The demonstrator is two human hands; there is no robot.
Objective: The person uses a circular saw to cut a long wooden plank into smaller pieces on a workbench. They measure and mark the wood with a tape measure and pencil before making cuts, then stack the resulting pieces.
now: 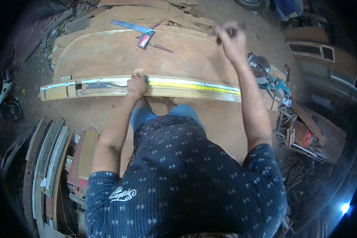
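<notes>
A long, narrow wooden piece [107, 91] with pale blue-white strips lies across the worktable in front of me. My left hand [137, 85] is closed over it left of its middle, fingers curled at its far edge. A yellow measuring tape [194, 86] lies stretched along the piece, from beside my left hand toward its right end. My right hand [232, 39] is raised over the table's far right, blurred, with curled fingers around something dark I cannot make out. Beyond the piece rests a square [133, 26] with a bluish blade and a red-and-black handle, beside a thin dark reddish stick [161, 48].
The brown wooden board [95, 51] forms the work surface. A teal power saw [275, 85] sits right of the long piece. Stacked long wooden strips [47, 158] stand at the lower left. Scrap wood [301, 139] is piled at the right; a wheel [12, 109] shows far left.
</notes>
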